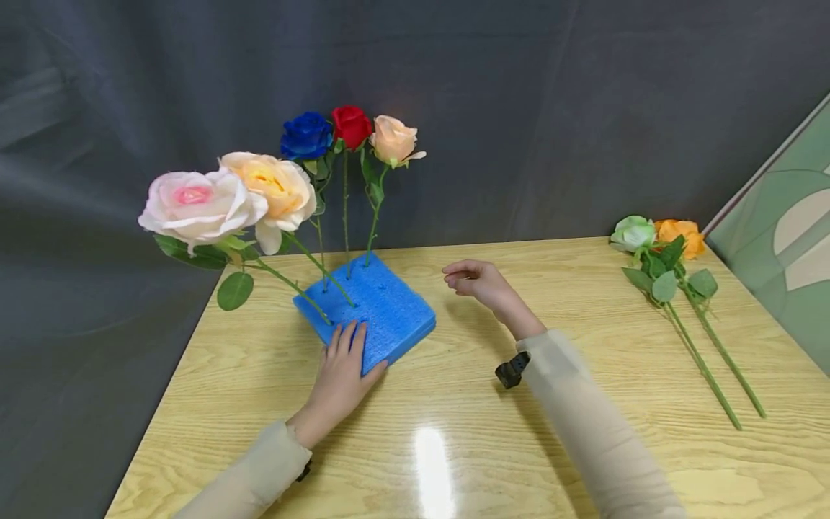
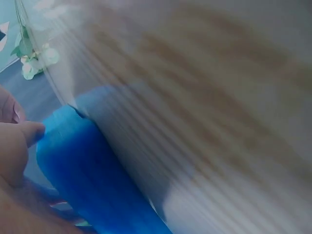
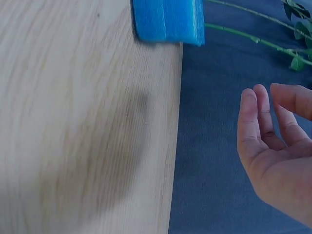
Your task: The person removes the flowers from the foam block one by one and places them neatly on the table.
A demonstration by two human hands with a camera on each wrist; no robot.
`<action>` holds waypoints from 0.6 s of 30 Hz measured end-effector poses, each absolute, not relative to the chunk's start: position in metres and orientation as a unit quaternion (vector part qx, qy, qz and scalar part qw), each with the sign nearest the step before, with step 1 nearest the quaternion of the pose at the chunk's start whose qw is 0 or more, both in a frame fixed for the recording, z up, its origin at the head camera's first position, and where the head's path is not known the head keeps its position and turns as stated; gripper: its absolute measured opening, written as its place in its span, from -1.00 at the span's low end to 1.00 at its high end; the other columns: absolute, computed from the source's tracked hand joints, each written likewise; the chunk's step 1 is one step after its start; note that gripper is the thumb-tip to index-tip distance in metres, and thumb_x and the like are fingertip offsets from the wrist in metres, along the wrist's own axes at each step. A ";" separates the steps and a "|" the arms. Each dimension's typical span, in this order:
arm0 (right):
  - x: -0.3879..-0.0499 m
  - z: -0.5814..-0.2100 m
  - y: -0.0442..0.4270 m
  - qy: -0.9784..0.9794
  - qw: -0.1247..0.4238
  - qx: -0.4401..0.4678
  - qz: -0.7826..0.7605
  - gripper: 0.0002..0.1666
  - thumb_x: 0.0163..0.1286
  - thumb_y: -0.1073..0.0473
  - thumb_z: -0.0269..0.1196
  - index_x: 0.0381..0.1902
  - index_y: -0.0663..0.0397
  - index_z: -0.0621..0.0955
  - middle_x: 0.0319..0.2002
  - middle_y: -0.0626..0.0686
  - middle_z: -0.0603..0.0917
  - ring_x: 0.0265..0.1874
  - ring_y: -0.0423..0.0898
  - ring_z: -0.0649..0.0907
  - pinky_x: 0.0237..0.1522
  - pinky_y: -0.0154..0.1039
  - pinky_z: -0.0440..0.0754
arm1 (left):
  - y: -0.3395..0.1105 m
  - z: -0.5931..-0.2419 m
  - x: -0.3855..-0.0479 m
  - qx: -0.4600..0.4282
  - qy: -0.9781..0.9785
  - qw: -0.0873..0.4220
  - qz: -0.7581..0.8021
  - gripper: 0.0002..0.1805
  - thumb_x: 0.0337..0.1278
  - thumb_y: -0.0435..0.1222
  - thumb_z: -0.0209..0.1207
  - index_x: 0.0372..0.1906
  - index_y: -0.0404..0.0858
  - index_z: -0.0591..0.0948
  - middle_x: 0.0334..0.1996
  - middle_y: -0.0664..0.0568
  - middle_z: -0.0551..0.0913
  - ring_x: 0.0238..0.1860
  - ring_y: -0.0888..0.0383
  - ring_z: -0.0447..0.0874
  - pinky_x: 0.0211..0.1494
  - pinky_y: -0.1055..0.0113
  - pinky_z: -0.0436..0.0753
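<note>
A blue foam block (image 1: 395, 321) lies on the table with several artificial roses stuck in it. At the back stand a blue rose (image 1: 307, 135), a red rose (image 1: 351, 127) and a peach rose (image 1: 394, 140). A cream rose (image 1: 275, 189) and a pale pink rose (image 1: 197, 205) lean out to the left. My left hand (image 1: 340, 386) rests on the block's near left part, fingers straight on top and thumb by the front edge. Right of the block, my right hand (image 1: 483, 285) hovers above the table, fingers loosely bent, holding nothing.
Two more roses, one pale green (image 1: 634, 234) and one orange (image 1: 684, 236), lie at the table's right side, their stems pointing toward me. A dark curtain (image 1: 493, 122) hangs behind the wooden table (image 1: 480, 440). A green patterned panel (image 1: 784, 252) borders the right side.
</note>
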State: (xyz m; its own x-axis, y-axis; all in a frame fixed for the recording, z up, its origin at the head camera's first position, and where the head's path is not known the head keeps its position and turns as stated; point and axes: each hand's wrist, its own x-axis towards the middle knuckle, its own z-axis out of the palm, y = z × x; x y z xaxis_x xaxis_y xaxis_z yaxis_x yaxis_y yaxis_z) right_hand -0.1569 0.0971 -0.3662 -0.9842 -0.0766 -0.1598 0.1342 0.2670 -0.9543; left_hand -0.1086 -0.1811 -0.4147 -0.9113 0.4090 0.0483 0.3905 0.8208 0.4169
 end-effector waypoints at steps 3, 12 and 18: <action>-0.158 -0.366 0.089 0.785 0.089 0.013 -0.612 -0.57 0.44 0.35 0.04 0.23 0.39 0.44 0.15 0.40 0.49 0.17 0.28 0.49 0.24 0.08 0.49 | -0.194 -0.414 -0.106 0.217 0.955 0.001 0.202 -0.15 0.20 -0.01 0.20 0.40 -0.44 0.20 0.40 -0.36 0.18 0.43 -0.40 0.04 0.36 -0.31 0.21; -0.161 -0.368 0.073 0.771 0.095 0.013 -0.629 -0.58 0.43 0.38 0.04 0.22 0.38 0.45 0.16 0.43 0.49 0.17 0.29 0.50 0.25 0.09 0.47 | -0.237 -0.412 -0.117 0.217 0.963 -0.049 0.153 0.00 0.03 0.13 0.28 0.37 -0.49 0.22 0.31 -0.42 0.31 0.36 -0.40 0.21 0.31 -0.27 0.32; -0.162 -0.373 0.059 0.761 0.105 0.013 -0.640 -0.57 0.43 0.40 0.01 0.23 0.40 0.44 0.13 0.41 0.52 0.14 0.24 0.53 0.23 0.05 0.51 | -0.263 -0.412 -0.140 0.234 0.962 0.014 0.140 0.15 -0.03 0.21 0.26 0.46 -0.43 0.05 0.46 -0.35 0.06 0.47 -0.35 -0.06 0.39 -0.31 0.12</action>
State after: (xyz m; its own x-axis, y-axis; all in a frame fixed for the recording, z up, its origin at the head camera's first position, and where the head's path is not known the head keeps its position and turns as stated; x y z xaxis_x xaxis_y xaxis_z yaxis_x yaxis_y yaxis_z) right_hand -0.1623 0.0586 -0.3726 -0.9776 -0.1149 -0.1766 0.1544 0.1795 -0.9716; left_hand -0.1403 -0.2632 -0.4122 -0.8903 0.4536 0.0395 0.4460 0.8514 0.2759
